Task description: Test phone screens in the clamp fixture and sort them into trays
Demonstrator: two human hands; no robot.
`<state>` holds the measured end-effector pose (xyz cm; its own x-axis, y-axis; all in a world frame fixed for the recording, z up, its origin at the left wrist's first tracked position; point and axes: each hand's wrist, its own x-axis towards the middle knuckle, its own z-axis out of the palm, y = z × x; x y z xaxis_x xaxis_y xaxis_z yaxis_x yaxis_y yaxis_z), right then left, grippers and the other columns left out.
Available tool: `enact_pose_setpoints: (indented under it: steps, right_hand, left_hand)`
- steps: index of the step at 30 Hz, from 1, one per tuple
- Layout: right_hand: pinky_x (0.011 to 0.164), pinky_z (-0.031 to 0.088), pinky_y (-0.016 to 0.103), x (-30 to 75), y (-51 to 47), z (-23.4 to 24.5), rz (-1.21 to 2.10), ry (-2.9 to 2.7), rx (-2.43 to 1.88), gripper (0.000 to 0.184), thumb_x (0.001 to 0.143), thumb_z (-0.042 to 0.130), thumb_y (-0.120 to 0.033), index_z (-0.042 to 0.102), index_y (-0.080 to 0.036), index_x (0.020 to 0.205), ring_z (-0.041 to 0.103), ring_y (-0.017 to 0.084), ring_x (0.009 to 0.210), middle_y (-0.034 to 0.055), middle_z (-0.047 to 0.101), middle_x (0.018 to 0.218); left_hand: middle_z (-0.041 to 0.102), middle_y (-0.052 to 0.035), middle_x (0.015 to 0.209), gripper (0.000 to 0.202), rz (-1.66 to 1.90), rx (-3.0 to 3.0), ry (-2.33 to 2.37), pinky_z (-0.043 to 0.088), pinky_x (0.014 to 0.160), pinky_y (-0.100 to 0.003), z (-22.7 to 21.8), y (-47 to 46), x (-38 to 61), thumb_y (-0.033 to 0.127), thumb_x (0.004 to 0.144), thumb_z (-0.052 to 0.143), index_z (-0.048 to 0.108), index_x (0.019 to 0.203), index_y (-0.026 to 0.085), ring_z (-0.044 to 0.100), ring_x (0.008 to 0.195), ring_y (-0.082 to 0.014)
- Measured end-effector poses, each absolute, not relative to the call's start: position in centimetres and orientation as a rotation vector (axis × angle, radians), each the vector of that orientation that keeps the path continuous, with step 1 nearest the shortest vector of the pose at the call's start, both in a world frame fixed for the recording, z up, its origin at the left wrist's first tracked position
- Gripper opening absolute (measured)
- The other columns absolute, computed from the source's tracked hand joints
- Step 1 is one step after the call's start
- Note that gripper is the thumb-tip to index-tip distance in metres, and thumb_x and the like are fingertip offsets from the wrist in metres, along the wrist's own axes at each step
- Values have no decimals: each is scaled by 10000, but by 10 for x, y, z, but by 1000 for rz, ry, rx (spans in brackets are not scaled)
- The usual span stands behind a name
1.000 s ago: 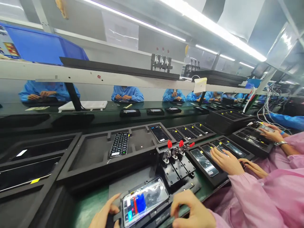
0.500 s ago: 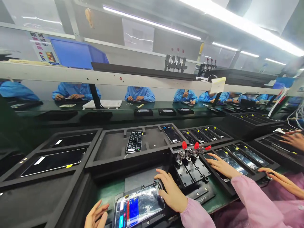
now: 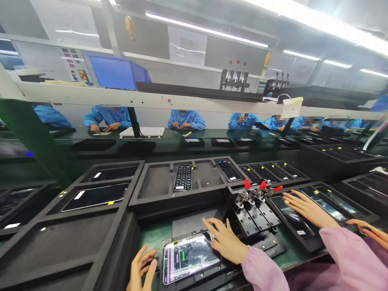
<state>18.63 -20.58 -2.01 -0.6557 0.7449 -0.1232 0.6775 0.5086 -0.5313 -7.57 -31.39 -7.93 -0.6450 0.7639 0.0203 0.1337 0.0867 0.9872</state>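
1. Clearly, the phone (image 3: 191,255) lies screen up in a black fixture (image 3: 220,271) on the near part of the green bench (image 3: 153,236); its screen is lit, with pale bands and a green bar at the left.
2. I see the left hand (image 3: 142,266) just beside the left end of that fixture, thumb raised, fingers parted and loosely bent, with nothing visible in its grip.
3. From its pink cuff, the right hand (image 3: 228,241) reaches over the phone's right end, fingers fanned wide and gripping nothing; whether the fingertips press the glass, I can't tell.
4. Just right of and beyond that hand stand 3 red-tipped clamps (image 3: 262,185); the left 2 tips point up, the right 1 leans over to the right.
5. Beyond the fixture, a black foam tray (image 3: 154,198) holds a keypad-patterned phone (image 3: 183,178) near its middle and a dark phone (image 3: 227,169) at its right end.
6. On the left, another foam tray (image 3: 65,238) carries 2 dark-screened phones (image 3: 93,198).
7. On the right, a co-worker's hand (image 3: 313,209), also pink-sleeved, stretches over a tray of phones (image 3: 318,243).
8. Across the far bench sit people in blue (image 3: 186,118), below a shelf bearing a blue bin (image 3: 113,72).
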Motion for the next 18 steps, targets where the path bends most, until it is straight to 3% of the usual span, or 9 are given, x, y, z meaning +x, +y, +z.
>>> enact_pose_setpoints:
  steps: [2, 4, 7, 11, 15, 18]
  right_hand:
    - [1029, 36, 590, 177, -210, -8, 876, -2587, -1137, 758, 782, 384, -226, -40, -334, 1400, 132, 212, 1321, 32, 160, 1434]
    - [1026, 24, 597, 160, -215, 3, 859, -2678, -936, 852, 766, 476, -329, -90, -287, 1401, 160, 245, 1314, 64, 158, 1443]
    - [966, -50, 666, 127, -219, 13, 710, -2909, -695, 1046, 638, 639, -435, -53, -279, 1406, 357, 306, 1200, 108, 339, 1358]
    - [924, -19, 703, 104, -216, 16, 523, -3037, -680, 1128, 511, 728, -466, 59, -306, 1405, 527, 302, 979, 94, 542, 1119]
    - [930, 118, 689, 111, -212, 33, 630, -2871, -807, 1142, 418, 782, -418, 181, -304, 1382, 538, 299, 957, 68, 569, 1046]
    - [930, 363, 480, 101, -196, 64, 870, -2460, -892, 1068, 474, 786, -364, 204, -284, 1365, 566, 211, 901, 37, 574, 1031]
  left_hand:
    - [638, -66, 973, 663, 1607, 911, 1832, 446, 838, -434, -80, -315, -76, 625, 651, 566, 460, 1163, 217, 575, 973, -289]
    - [633, -63, 972, 630, 1657, 936, 1819, 438, 832, -426, -82, -316, -76, 607, 681, 545, 456, 1170, 220, 573, 965, -282]
    - [632, -58, 958, 608, 1689, 952, 1806, 441, 804, -409, -86, -316, -74, 591, 689, 545, 460, 1165, 223, 583, 937, -271]
    - [632, -59, 953, 608, 1725, 952, 1805, 451, 783, -397, -86, -317, -72, 590, 692, 542, 458, 1165, 217, 591, 920, -261]
    - [635, -65, 948, 599, 1723, 958, 1801, 452, 767, -390, -85, -318, -71, 582, 701, 540, 465, 1161, 207, 597, 902, -259]
    - [637, -71, 944, 594, 1727, 969, 1782, 443, 772, -388, -88, -318, -72, 571, 702, 550, 465, 1162, 204, 595, 916, -265]
